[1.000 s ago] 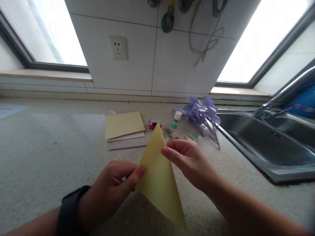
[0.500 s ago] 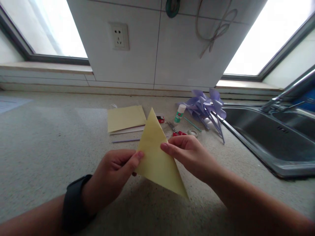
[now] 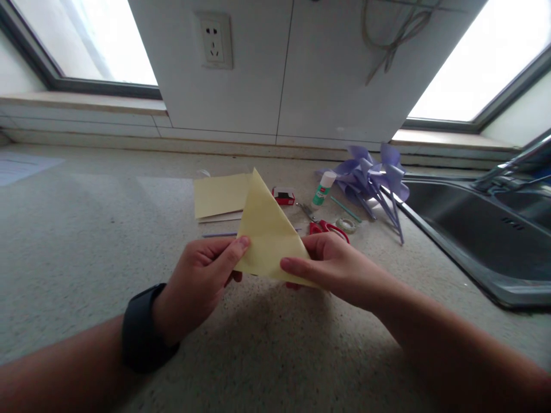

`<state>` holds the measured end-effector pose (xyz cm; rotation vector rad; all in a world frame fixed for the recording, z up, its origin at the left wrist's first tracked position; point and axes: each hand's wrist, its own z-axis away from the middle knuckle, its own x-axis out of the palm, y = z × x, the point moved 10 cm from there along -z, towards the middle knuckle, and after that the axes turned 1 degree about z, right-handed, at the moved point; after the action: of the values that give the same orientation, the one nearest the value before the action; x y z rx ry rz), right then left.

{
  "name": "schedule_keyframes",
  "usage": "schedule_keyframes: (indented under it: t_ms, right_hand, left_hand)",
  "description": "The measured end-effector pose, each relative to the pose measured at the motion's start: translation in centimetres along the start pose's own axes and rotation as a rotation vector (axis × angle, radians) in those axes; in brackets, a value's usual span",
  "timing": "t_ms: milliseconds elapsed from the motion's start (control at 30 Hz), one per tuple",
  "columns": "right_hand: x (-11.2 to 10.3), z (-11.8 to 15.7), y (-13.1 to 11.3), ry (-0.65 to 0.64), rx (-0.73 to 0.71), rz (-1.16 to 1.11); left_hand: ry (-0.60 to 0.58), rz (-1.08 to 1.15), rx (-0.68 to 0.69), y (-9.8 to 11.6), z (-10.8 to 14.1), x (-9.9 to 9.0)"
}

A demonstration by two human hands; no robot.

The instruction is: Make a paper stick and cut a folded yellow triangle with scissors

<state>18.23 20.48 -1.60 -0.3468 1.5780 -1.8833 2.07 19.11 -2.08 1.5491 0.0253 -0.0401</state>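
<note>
A yellow paper [image 3: 269, 238], folded into a triangle, is held up above the counter with its point away from me. My left hand [image 3: 206, 272] pinches its left edge between thumb and fingers. On the other side, my right hand [image 3: 331, 264] grips the lower right part, thumb on top and fingers partly hidden beneath. Behind the folded paper lie more yellow sheets [image 3: 219, 196] with a white one under them. A thin purple stick [image 3: 218, 234] rests in front of those sheets, partly covered by the held paper.
Beyond my right hand are red-handled scissors [image 3: 329, 228], a tape roll [image 3: 345, 225], a glue stick [image 3: 323, 188], a small red box [image 3: 283, 195] and a teal stick [image 3: 346, 209]. Purple pinwheels [image 3: 370, 175] lie by the metal sink [image 3: 465, 229]. A printed sheet [image 3: 26, 166] is at far left.
The folded paper has turned and tilted, so its lower edge now looks flatter. My right hand has slid down toward its lower right corner. The view has shifted slightly.
</note>
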Motion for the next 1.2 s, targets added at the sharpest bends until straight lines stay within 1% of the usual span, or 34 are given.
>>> schedule_keyframes:
  t_ms: [67, 333, 500, 667, 833, 933, 1067, 1200]
  right_hand:
    - [0.0, 0.0, -0.2, -0.008, -0.012, -0.013]
    - [-1.9, -0.3, 0.1, 0.087, -0.017, 0.006]
    - [-2.6, -0.3, 0.1, 0.121, -0.024, -0.029]
    - [-3.6, -0.2, -0.4, 0.201, -0.049, 0.062]
    - [-4.5, -0.2, -0.4, 0.259, -0.033, 0.166]
    - [-4.9, -0.3, -0.5, 0.263, -0.032, 0.182]
    - [-5.4, -0.4, -0.5, 0.268, -0.025, 0.16]
    - [-5.7, -0.4, -0.7, 0.261, -0.032, 0.177]
  left_hand:
    - [0.025, -0.008, 0.003, -0.1, -0.1, -0.3]
    - [0.072, 0.045, -0.002, -0.7, -0.5, -1.2]
    - [0.094, 0.076, -0.001, -0.7, -0.7, -1.5]
    - [0.151, 0.139, -0.031, -1.2, -1.0, -2.0]
    - [0.153, 0.199, -0.042, -1.2, -1.2, -2.0]
    - [0.162, 0.217, -0.05, -1.2, -1.2, -2.0]
    - [0.223, 0.294, -0.101, -1.7, -1.2, -2.5]
    - [0.239, 0.328, -0.115, -1.7, -1.3, -2.5]
